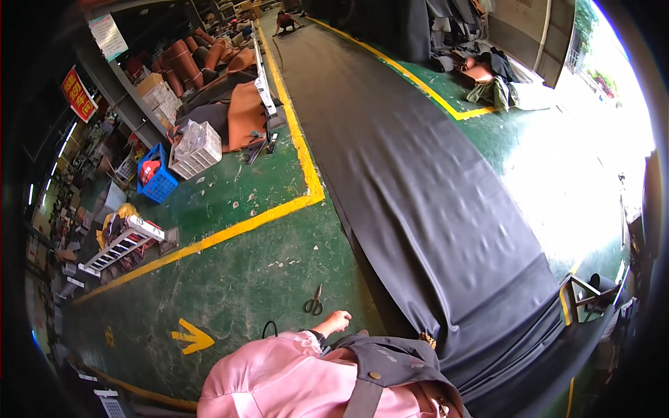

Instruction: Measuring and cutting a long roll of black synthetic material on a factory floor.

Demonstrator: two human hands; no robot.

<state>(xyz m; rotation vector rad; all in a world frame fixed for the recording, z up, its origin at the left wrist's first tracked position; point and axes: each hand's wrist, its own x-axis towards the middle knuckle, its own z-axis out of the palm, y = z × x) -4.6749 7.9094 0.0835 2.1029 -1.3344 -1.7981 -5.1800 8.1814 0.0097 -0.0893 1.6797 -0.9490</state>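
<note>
One long black sheet (418, 188) is already laid out along the green floor (230, 279) — ripples and a bunched near end look left to sort. Left hand (336, 322) is near the scissors (317, 298), can't tell its grip — right hand's out of view.

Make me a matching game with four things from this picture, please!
Column one:
1. floor arrow
2. scissors
3. long sheet
4. blue basket

Column two:
A. dark and wrinkled
B. beside the white crate
C. yellow
D. lying near the hand, with finger loops

Right pairs: 1-C, 2-D, 3-A, 4-B
</note>
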